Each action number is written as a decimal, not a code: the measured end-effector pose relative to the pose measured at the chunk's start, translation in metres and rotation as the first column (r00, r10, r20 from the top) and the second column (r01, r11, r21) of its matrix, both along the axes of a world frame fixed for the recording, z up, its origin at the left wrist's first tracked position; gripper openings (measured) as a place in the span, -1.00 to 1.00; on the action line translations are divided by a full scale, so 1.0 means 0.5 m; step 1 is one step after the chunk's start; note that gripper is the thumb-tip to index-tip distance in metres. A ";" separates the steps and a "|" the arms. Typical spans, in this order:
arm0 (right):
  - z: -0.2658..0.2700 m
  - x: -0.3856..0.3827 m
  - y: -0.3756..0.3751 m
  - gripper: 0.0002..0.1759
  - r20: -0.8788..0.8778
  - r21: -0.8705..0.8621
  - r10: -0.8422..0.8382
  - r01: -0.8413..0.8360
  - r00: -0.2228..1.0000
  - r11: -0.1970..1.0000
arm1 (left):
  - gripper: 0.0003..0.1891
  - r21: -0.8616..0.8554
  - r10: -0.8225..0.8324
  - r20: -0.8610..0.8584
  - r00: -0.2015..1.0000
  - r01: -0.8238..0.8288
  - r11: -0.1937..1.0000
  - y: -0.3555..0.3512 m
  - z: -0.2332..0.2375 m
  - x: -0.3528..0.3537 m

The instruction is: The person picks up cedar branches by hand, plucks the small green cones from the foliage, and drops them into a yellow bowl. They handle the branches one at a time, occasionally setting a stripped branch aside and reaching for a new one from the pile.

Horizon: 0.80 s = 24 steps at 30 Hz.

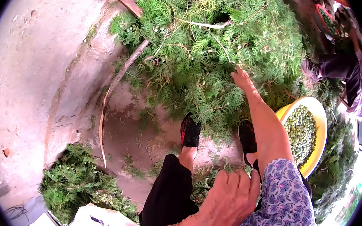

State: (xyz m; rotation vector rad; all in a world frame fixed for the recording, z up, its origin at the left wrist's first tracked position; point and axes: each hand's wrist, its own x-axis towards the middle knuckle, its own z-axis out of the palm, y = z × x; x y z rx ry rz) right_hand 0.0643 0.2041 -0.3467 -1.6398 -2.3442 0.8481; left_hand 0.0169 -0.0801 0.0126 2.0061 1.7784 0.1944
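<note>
Right hand (241, 78) is stretched out on a bare forearm, fingertips pushed into the near edge of the branch pile (203, 50). Its grip is buried in foliage, so cannot tell if it's closed on a sprig or just touching. Left hand (230, 203) lies low in frame, palm down on the floral fabric (287, 204); grip relaxed, fingers together, holding nothing.

The branch pile is a big heap of green scaly-leaved cuttings on the concrete floor (29, 78), filling the upper middle of the view just ahead of two black shoes (190, 133). A long bare stick (113, 85) curves along the pile's left side. A yellow bowl (323, 130) sits just right of the reaching arm, with small green berries (301, 130) in it. A smaller green heap (76, 181) lies lower left, well apart, with a white bag (98, 222) touching it. Another person in dark purple clothing (344, 67) sits top right.
</note>
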 end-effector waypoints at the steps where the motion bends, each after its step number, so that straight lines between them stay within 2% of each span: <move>1: 0.022 -0.012 0.006 -0.42 0.026 -0.049 0.006 -0.004 1.000 0.999 | -0.58 0.032 -0.011 0.005 1.000 0.011 0.999 0.000 -0.006 -0.005; 2: 0.045 -0.025 0.011 -0.42 0.051 -0.094 0.011 -0.006 0.999 0.996 | -0.61 0.068 -0.024 0.010 1.000 0.023 0.997 0.000 -0.011 -0.008; 3: 0.059 -0.037 0.016 -0.57 0.084 -0.070 -0.024 0.030 0.996 0.997 | -0.61 0.074 -0.031 0.015 0.999 0.030 0.997 0.002 -0.014 -0.007; 4: 0.050 -0.042 0.020 -0.64 0.048 0.053 -0.018 0.015 0.999 0.998 | -0.61 0.087 -0.027 0.015 1.000 0.026 0.996 0.003 -0.016 -0.005; 5: 0.057 -0.040 0.018 -0.64 0.075 0.041 -0.077 0.074 0.994 0.996 | -0.61 0.099 -0.020 0.014 1.000 0.019 0.995 0.002 -0.017 -0.003; 7: 0.143 -0.067 -0.012 -0.62 0.162 0.071 -0.175 0.166 0.971 0.984 | -0.61 0.105 -0.037 0.032 0.999 0.033 0.994 0.006 -0.020 -0.003; 9: 0.196 -0.076 -0.028 -0.61 0.277 0.102 -0.049 0.022 0.960 0.995 | -0.61 0.114 -0.051 0.052 0.997 0.044 0.992 0.012 -0.017 -0.003; 11: 0.242 -0.080 -0.047 -0.60 0.343 0.135 0.099 -0.153 0.934 0.979 | -0.60 0.054 -0.045 0.036 0.998 0.043 0.998 0.016 -0.008 -0.001; 12: 0.262 -0.078 -0.054 -0.63 0.366 0.244 0.237 -0.339 0.900 0.908 | -0.60 0.061 -0.048 0.037 0.998 0.045 0.997 0.016 -0.006 0.000; 14: 0.305 -0.090 -0.056 -0.76 0.559 0.134 0.443 -0.604 0.700 0.785 | -0.60 0.081 -0.024 0.027 0.999 0.022 0.996 0.017 -0.004 0.001; 15: 0.311 -0.097 -0.050 -0.81 0.602 0.195 0.481 -0.702 0.637 0.685 | -0.60 0.091 -0.026 0.026 0.999 0.023 0.996 0.018 -0.005 0.003; 16: 0.317 -0.102 -0.047 -0.81 0.605 0.201 0.476 -0.701 0.638 0.684 | -0.60 0.106 -0.020 0.052 0.998 0.014 0.994 0.019 -0.006 0.005; 18: 0.333 -0.126 -0.051 -0.83 0.708 0.166 0.556 -0.868 0.435 0.467 | -0.60 0.124 -0.014 0.076 0.997 0.004 0.992 0.019 -0.009 0.005; 19: 0.337 -0.137 -0.055 -0.81 0.732 0.224 0.567 -0.920 0.378 0.323 | -0.62 0.148 -0.016 0.061 0.998 0.007 0.989 0.018 -0.011 0.003; 20: 0.334 -0.153 -0.056 -0.81 0.732 0.225 0.568 -0.921 0.376 0.319 | -0.64 0.171 -0.016 0.046 0.999 0.008 0.985 0.017 -0.013 0.002; 22: 0.302 -0.188 -0.060 -0.69 0.656 0.222 0.694 -0.955 0.297 0.198 | -0.64 0.154 -0.007 0.028 1.000 0.003 0.988 0.014 -0.013 -0.005; 23: 0.275 -0.202 -0.060 -0.52 0.692 0.240 0.671 -0.961 0.267 0.135 | -0.64 0.139 -0.002 0.012 1.000 0.001 0.990 0.013 -0.012 -0.009; 24: 0.281 -0.214 -0.068 -0.52 0.688 0.239 0.676 -0.962 0.264 0.133 | -0.64 0.133 0.002 0.013 1.000 -0.003 0.991 0.010 -0.010 -0.014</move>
